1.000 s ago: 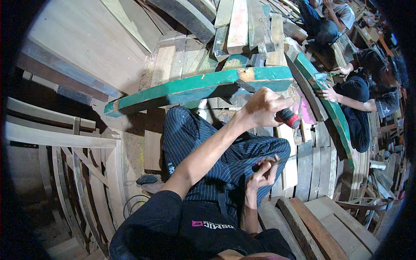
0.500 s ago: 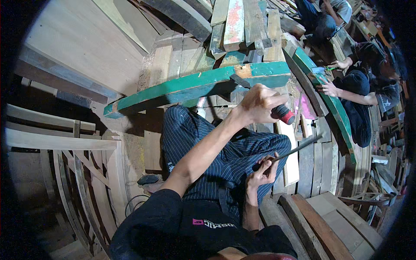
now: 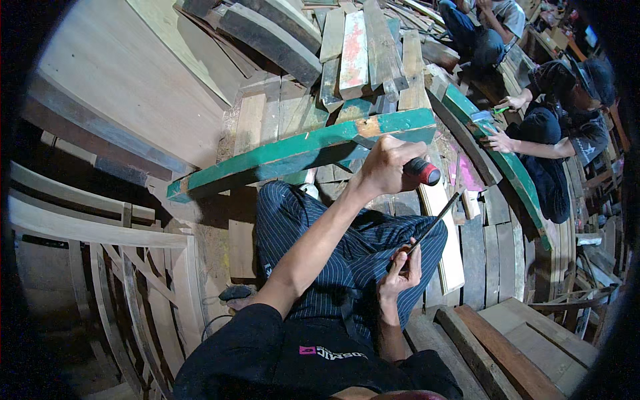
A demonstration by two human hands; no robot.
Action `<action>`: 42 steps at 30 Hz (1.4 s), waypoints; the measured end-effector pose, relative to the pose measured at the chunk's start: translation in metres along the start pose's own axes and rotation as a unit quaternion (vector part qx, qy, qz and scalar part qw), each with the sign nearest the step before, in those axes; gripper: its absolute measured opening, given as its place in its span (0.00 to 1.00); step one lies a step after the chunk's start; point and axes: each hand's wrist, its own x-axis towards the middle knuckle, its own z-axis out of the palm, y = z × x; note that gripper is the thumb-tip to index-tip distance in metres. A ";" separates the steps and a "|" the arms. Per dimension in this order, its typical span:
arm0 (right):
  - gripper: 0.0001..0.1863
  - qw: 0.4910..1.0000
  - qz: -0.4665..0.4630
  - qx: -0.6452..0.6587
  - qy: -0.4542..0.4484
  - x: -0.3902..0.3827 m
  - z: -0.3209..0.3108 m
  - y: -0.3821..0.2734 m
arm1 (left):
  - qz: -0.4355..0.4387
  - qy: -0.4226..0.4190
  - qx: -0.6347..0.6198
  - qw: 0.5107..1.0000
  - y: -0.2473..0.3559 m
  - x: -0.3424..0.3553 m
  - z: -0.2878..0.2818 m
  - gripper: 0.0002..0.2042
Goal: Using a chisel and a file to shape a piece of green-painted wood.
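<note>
A green-painted curved beam [image 3: 287, 149], with a bare patch near its right end, lies across in front of my crossed legs. My left hand [image 3: 390, 163] is closed around the black and red handle of a hammer [image 3: 423, 171], over the beam's right part. Its head is mostly hidden by the hand and dim against the beam. My right hand [image 3: 400, 273], by my right knee, grips one end of a thin dark metal bar [image 3: 437, 219], which points up and to the right, apart from the beam. The bar's exact kind cannot be made out.
At the right, a co-worker [image 3: 533, 137] has hands on another green beam [image 3: 513, 170]; a second person [image 3: 487, 30] sits farther back. Stacked planks [image 3: 373, 50] stand ahead, wooden frames [image 3: 100, 230] at the left, and a pale board [image 3: 451, 253] beside my right knee.
The bar in my right hand has swung from nearly level to a steeper slant. My left hand with the hammer has shifted slightly left, and the hammer head shows less. The whole view has shifted slightly.
</note>
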 end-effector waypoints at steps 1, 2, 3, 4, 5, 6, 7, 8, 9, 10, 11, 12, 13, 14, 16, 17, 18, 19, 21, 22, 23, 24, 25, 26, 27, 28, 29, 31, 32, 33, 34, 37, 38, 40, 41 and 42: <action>0.17 1.000 0.014 0.015 -0.003 0.001 -0.002 0.000 | -0.005 -0.003 0.002 1.000 0.001 0.001 0.001 0.10; 0.17 0.999 0.027 0.029 -0.007 0.001 -0.004 -0.001 | -0.010 -0.006 0.004 1.000 0.002 0.002 0.001 0.10; 0.17 0.999 0.043 0.018 -0.011 0.002 -0.007 -0.005 | -0.019 -0.006 -0.016 1.000 0.006 0.002 0.003 0.10; 0.17 0.999 0.041 0.019 -0.011 0.001 -0.007 -0.005 | -0.016 -0.005 -0.015 1.000 0.005 0.001 0.003 0.10; 0.17 0.999 0.040 0.021 -0.003 0.000 -0.006 -0.003 | -0.009 -0.005 0.000 1.000 0.005 0.000 0.004 0.10; 0.17 0.999 0.040 0.022 0.005 -0.001 -0.006 -0.002 | -0.002 -0.005 0.015 1.000 0.004 -0.001 0.005 0.10; 0.18 0.998 0.049 0.032 0.009 -0.001 -0.008 -0.003 | -0.005 0.001 0.015 1.000 0.005 -0.001 0.006 0.10; 0.18 0.998 0.046 0.034 0.010 0.000 -0.009 -0.005 | -0.002 0.001 0.016 1.000 0.005 0.000 0.008 0.10; 0.18 0.997 0.060 0.038 0.013 0.001 -0.009 -0.007 | -0.009 0.012 0.011 1.000 0.004 0.001 0.010 0.10; 0.18 0.996 0.075 0.042 0.015 0.001 -0.010 -0.009 | -0.017 0.022 0.006 1.000 0.004 0.001 0.011 0.10; 0.18 0.994 0.084 0.062 0.021 0.002 -0.009 -0.011 | -0.015 0.024 0.023 0.999 0.004 0.001 0.011 0.11; 0.18 0.992 0.090 0.083 0.026 0.003 -0.008 -0.017 | -0.005 0.015 0.045 0.999 0.004 0.001 0.009 0.11; 0.18 0.990 0.101 0.095 0.022 0.003 -0.008 -0.019 | -0.008 0.012 0.047 0.999 0.005 0.000 0.011 0.11; 0.18 0.988 0.112 0.107 0.019 0.005 -0.008 -0.021 | -0.012 0.009 0.048 0.999 0.005 0.000 0.013 0.11; 0.17 0.990 0.113 0.085 0.008 0.006 -0.009 -0.022 | -0.011 0.005 0.041 0.999 0.004 -0.003 0.014 0.11; 0.17 0.991 0.112 0.068 -0.004 0.006 -0.009 -0.022 | -0.006 0.003 0.038 0.999 0.003 -0.003 0.014 0.11; 0.16 0.993 0.111 0.039 -0.022 0.007 -0.009 -0.022 | 0.007 0.008 0.044 0.999 -0.001 -0.003 0.015 0.11; 0.16 0.993 0.110 0.038 -0.019 0.007 -0.007 -0.017 | 0.001 0.006 0.045 0.999 0.000 -0.003 0.017 0.11; 0.16 0.993 0.112 0.036 -0.014 0.006 -0.005 -0.011 | -0.006 0.002 0.044 0.999 0.001 -0.002 0.020 0.11; 0.16 0.991 0.122 0.058 -0.008 0.004 -0.005 -0.011 | -0.003 -0.005 0.046 0.999 0.002 -0.002 0.018 0.12; 0.16 0.988 0.131 0.079 -0.002 0.003 -0.004 -0.011 | -0.001 -0.011 0.048 0.999 0.002 -0.002 0.016 0.13; 0.16 0.988 0.133 0.079 -0.002 0.002 -0.004 -0.012 | -0.002 -0.012 0.048 0.999 0.001 -0.004 0.017 0.13; 0.16 0.986 0.140 0.091 0.005 0.002 -0.004 -0.013 | 0.002 -0.017 0.046 0.999 -0.001 -0.004 0.018 0.13; 0.17 0.984 0.146 0.104 0.013 0.002 -0.003 -0.014 | 0.006 -0.022 0.044 0.999 -0.003 -0.004 0.018 0.14; 0.17 0.984 0.146 0.104 0.012 0.002 -0.002 -0.014 | -0.004 -0.013 0.046 0.999 -0.003 -0.006 0.018 0.14; 0.17 0.985 0.142 0.092 0.012 0.002 -0.002 -0.013 | -0.005 -0.012 0.045 0.999 -0.002 -0.005 0.017 0.14; 0.17 0.987 0.139 0.080 0.011 0.001 -0.002 -0.012 | -0.006 -0.008 0.043 0.999 -0.001 -0.004 0.016 0.14; 0.17 0.989 0.136 0.055 -0.008 0.002 -0.004 -0.013 | -0.014 -0.001 0.044 0.999 0.002 -0.001 0.014 0.13; 0.17 0.989 0.135 0.055 -0.009 0.000 -0.004 -0.011 | -0.014 0.000 0.044 0.999 0.002 -0.001 0.014 0.13; 0.17 0.989 0.131 0.065 -0.007 -0.003 -0.005 -0.009 | -0.009 0.006 0.048 0.999 0.001 0.000 0.014 0.13; 0.17 0.989 0.129 0.075 -0.003 -0.005 -0.005 -0.008 | -0.003 0.011 0.051 0.999 0.001 0.000 0.014 0.13; 0.18 0.989 0.099 0.102 0.027 -0.010 0.000 -0.012 | -0.009 0.002 0.040 0.999 0.003 -0.001 0.013 0.11; 0.18 0.987 0.067 0.140 0.043 -0.010 0.001 -0.011 | -0.018 -0.019 0.036 0.999 0.003 0.000 0.011 0.10; 0.18 0.987 0.071 0.135 0.042 -0.009 0.001 -0.014 | -0.005 -0.005 0.039 0.999 0.004 0.000 0.011 0.11; 0.18 0.992 0.083 0.087 0.024 -0.006 0.004 -0.013 | -0.001 0.004 0.045 0.999 0.003 0.000 0.012 0.11; 0.18 0.995 0.095 0.039 0.006 -0.005 0.006 -0.012 | 0.002 0.012 0.052 0.999 0.002 0.000 0.012 0.12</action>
